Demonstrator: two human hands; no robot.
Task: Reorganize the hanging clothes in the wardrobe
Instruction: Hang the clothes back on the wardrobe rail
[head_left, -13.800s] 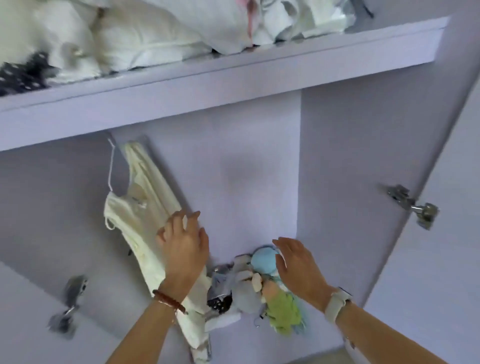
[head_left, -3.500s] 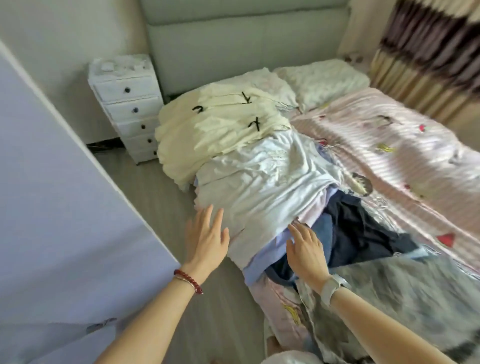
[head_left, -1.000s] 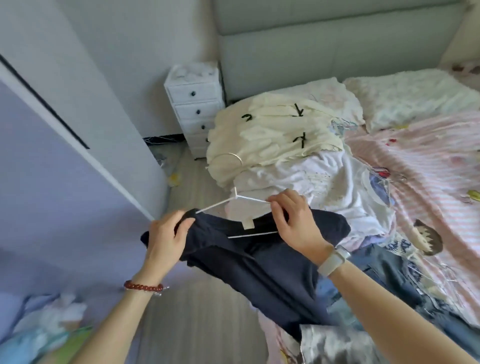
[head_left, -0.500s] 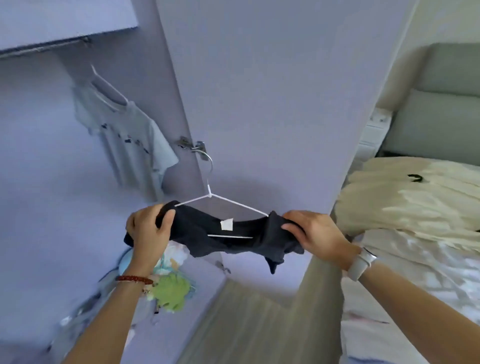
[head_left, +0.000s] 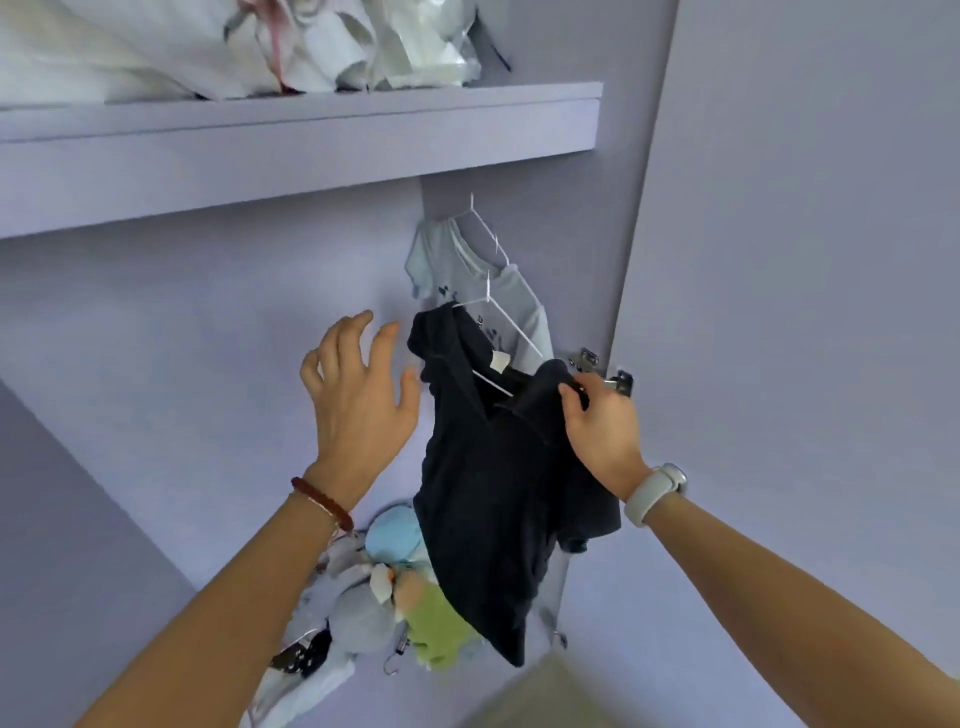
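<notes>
Lilac wardrobe shelf (head_left: 311, 150) under heaped white bedding (head_left: 156, 47)

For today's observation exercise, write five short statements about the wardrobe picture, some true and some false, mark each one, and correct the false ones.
1. The right hand grips the dark garment. True.
2. The left hand holds the white hanger. False: it is open, fingers spread, holding nothing.
3. A pale T-shirt hangs behind the dark garment. True.
4. The shelf above is bare. False: white fabric is piled on it.
5. Soft toys lie at the wardrobe bottom. True.
</notes>
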